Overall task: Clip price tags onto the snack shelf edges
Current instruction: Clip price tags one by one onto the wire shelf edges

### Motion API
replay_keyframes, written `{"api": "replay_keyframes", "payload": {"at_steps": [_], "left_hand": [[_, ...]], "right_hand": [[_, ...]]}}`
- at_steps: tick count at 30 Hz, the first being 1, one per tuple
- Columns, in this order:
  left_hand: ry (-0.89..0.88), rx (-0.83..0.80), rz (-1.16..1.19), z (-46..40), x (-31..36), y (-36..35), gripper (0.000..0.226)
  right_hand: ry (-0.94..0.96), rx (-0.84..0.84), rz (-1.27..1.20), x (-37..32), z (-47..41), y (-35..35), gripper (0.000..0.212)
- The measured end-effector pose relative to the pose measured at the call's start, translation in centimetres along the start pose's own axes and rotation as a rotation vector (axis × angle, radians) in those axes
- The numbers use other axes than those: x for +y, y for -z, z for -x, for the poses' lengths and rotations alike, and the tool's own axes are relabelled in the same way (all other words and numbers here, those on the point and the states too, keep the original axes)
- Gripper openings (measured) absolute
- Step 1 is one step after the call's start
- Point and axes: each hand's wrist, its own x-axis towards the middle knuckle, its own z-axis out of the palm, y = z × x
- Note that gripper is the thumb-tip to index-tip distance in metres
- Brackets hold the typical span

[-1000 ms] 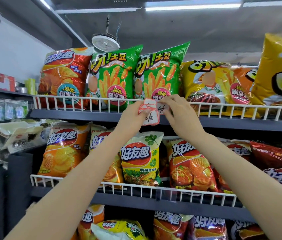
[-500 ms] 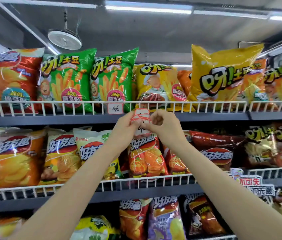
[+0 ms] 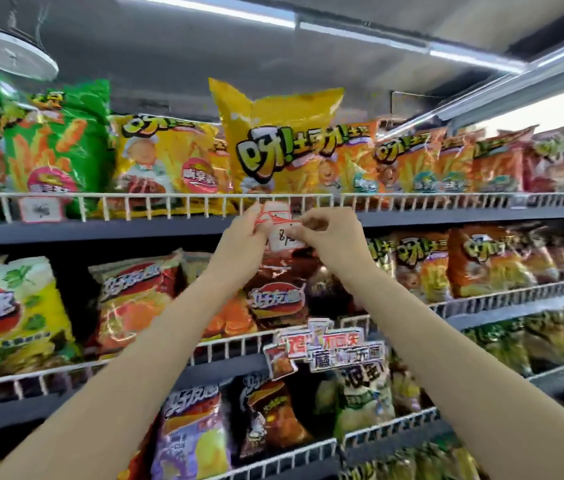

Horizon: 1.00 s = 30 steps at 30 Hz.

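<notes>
My left hand [image 3: 244,233] grips a small stack of white price tags with red borders [image 3: 273,216], held just below the white wire rail [image 3: 204,202] of the top shelf. My right hand [image 3: 331,233] pinches one tag [image 3: 282,239] with a handwritten number, pulling it from the stack. Both hands sit under the big yellow snack bag [image 3: 273,140]. One price tag [image 3: 42,209] hangs clipped on the rail at the far left, below the green bags [image 3: 55,140].
Three wire-fronted shelves hold many snack bags. A promotional sign cluster [image 3: 325,348] sticks out from the middle shelf rail below my hands. A round white ceiling fixture [image 3: 10,53] is at top left. The picture is motion-blurred.
The view and both hands have shifted right along the top shelf, away from the clipped tag. My right hand now pulls one tag free of the stack.
</notes>
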Motion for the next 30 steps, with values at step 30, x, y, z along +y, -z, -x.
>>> {"api": "replay_keyframes", "payload": {"at_steps": [30], "left_hand": [[-0.041,0.009,-0.024,-14.0,10.3,-43.2,0.044]], "right_hand": [[-0.026,0.109,-0.097,33.8,-9.8,31.1,0.012]]}}
